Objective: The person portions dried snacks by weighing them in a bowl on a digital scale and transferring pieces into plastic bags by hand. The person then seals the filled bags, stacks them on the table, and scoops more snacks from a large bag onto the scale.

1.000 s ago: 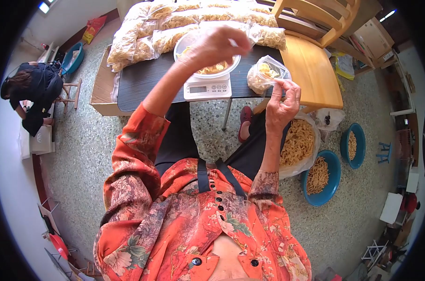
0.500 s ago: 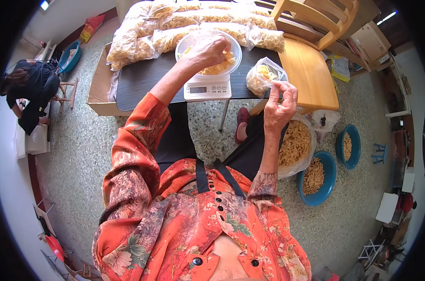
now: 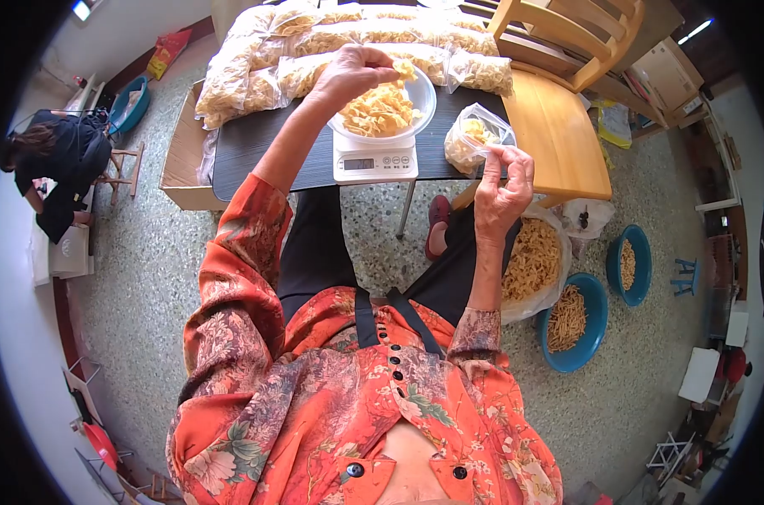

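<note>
My left hand (image 3: 355,77) is closed in a pinch on a curled, pale-yellow dried food piece (image 3: 405,69), above the far side of a clear plastic bowl (image 3: 428,108). More dried pieces (image 3: 375,113) are heaped inside. The bowl rests on a white digital scale (image 3: 375,171), whose display digits I cannot read surely. To the right, my right hand (image 3: 504,187) pinches the rim of a small clear plastic bag (image 3: 462,151), which stands open on the table with some pieces in it.
Filled bags (image 3: 314,74) are stacked along the back of the dark table (image 3: 255,156). A wooden chair (image 3: 559,126) adjoins it on the right. On the floor are a large bag of dried pieces (image 3: 531,261) and blue basins (image 3: 596,324). Another person (image 3: 66,151) sits far left.
My left hand has lifted up and left out of the bowl, now with a dried piece showing at its fingertips. My right hand keeps its hold on the bag.
</note>
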